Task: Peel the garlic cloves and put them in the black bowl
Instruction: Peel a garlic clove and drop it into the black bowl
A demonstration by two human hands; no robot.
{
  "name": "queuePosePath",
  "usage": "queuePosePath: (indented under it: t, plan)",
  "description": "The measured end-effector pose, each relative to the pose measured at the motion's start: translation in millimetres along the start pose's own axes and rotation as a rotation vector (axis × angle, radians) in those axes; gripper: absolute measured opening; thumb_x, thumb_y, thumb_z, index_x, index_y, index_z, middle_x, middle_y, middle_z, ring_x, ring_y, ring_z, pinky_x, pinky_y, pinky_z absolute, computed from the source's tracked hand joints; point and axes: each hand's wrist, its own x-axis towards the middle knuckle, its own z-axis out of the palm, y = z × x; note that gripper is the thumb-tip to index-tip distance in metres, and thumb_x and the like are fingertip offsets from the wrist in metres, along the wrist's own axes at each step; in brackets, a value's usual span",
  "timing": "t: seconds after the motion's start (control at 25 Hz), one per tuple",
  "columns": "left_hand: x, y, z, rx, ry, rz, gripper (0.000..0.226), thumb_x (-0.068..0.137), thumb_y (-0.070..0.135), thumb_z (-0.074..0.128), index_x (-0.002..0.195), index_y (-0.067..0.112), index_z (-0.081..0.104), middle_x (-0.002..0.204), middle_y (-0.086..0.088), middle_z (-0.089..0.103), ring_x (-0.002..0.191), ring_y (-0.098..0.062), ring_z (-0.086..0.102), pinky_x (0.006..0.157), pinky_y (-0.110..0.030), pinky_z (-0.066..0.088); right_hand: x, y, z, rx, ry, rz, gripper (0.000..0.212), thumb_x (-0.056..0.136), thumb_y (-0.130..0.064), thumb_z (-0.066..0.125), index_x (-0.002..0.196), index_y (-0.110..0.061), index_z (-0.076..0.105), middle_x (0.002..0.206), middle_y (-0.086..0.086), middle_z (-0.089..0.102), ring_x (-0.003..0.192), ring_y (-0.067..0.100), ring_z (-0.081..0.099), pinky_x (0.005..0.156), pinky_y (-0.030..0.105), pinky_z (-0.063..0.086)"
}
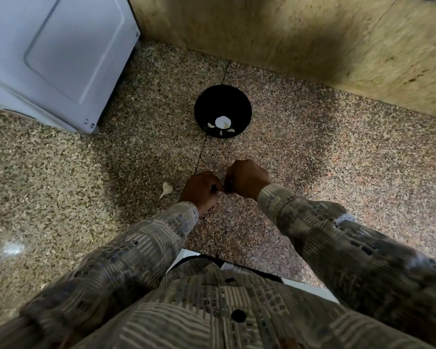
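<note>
The person is working over a speckled stone tabletop (312, 159), holding both hands close together near its front edge. The left hand (202, 190) and the right hand (247, 178) are curling their fingers inward and meeting at the fingertips. They are pinching between them a garlic clove (221, 193), of which only a pale sliver is showing, so how much skin is off cannot be told. The black bowl (222, 96) is standing well apart from the hands, farther back toward the wall (287, 34). The grip looks tight and small, so the clove is likely slippery once bare. It could be squeezed out sideways and go skidding over the smooth stone or off the front edge. Skin scraps may also be clinging to it and ending up in the bowl on the long carry. The left sleeve (161, 230) is hanging near an unpeeled piece of garlic (167, 188) lying just beside the left hand, and a careless sweep could be knocking that away. By count, there are two hands, one clove between them, one unpeeled piece on the tabletop and one bowl. Roughly four peeled cloves (210, 125) are lying in the bowl around one white round patch (222, 122) whose nature I cannot tell. One white appliance (48, 59) is standing at the far left.
</note>
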Motion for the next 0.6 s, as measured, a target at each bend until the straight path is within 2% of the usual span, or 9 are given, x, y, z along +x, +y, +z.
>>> queuePosePath:
  t: [0.16,0.28,0.36,0.4,0.48,0.52,0.6]
  plan:
    - [-3.1,1.7,-1.0,-0.029,0.008,0.015,0.009,0.08,0.003,0.077,0.079,0.012,0.079,0.09,-0.008,0.073,0.084,-0.029,0.069,0.081,-0.037,0.057,-8.2,3.1,5.7,0.12,0.055,0.002,0.019,0.081,-0.04,0.076,0.09,-0.024,0.078,0.091,0.003,0.075,0.08,0.025,0.072,0.076,0.043,0.063]
    - [-1.3,5.1,-6.9,-0.086,-0.016,-0.076,0.006,0.082,0.011,0.078,0.084,0.016,0.081,0.092,-0.004,0.075,0.086,-0.023,0.07,0.083,-0.029,0.054,-19.3,12.1,18.3,0.208,0.075,-0.067,0.017,0.092,-0.031,0.065,0.079,-0.025,0.074,0.081,-0.001,0.073,0.071,0.018,0.069,0.065,0.031,0.057]
    - [-2.9,10.3,-14.6,-0.149,-0.047,-0.18,0.007,0.082,0.019,0.081,0.09,0.019,0.082,0.089,0.0,0.077,0.082,-0.014,0.07,0.081,-0.024,0.054,-31.5,16.2,22.8,0.43,0.077,-0.047,0.015,0.095,-0.024,0.067,0.083,-0.023,0.076,0.079,-0.002,0.074,0.07,0.016,0.069,0.061,0.026,0.053]
    - [-4.2,15.2,-18.2,-0.221,-0.042,-0.232,0.01,0.083,0.021,0.082,0.092,0.02,0.082,0.087,0.003,0.078,0.079,-0.011,0.071,0.079,-0.023,0.056,-37.6,17.9,22.6,0.657,0.058,0.0,0.013,0.096,-0.018,0.068,0.087,-0.019,0.077,0.081,0.001,0.076,0.071,0.017,0.069,0.062,0.027,0.054]
    - [-12.5,36.1,-26.1,-0.58,0.018,-0.414,0.01,0.087,0.014,0.079,0.096,0.015,0.081,0.089,-0.002,0.079,0.08,-0.017,0.074,0.076,-0.029,0.061,-51.4,19.2,17.7,1.158,-0.03,0.062,0.009,0.097,-0.006,0.065,0.095,-0.006,0.074,0.087,0.011,0.075,0.078,0.022,0.068,0.069,0.033,0.058]
    - [-19.0,51.3,-31.0,-0.813,0.054,-0.532,0.009,0.09,0.009,0.075,0.098,0.01,0.079,0.092,-0.009,0.078,0.081,-0.023,0.075,0.073,-0.033,0.062,-58.9,19.9,14.9,1.249,-0.02,0.012,0.009,0.098,-0.004,0.064,0.096,-0.004,0.073,0.088,0.013,0.074,0.081,0.024,0.068,0.074,0.036,0.059]
    - [-30.9,79.8,-40.8,-1.221,0.059,-0.718,0.01,0.096,0.004,0.064,0.098,0.002,0.073,0.088,-0.015,0.076,0.075,-0.023,0.075,0.066,-0.033,0.061,-70.1,24.8,9.6,1.085,0.155,-0.184,0.007,0.097,-0.007,0.067,0.096,-0.008,0.074,0.088,0.008,0.075,0.081,0.019,0.07,0.077,0.032,0.06]
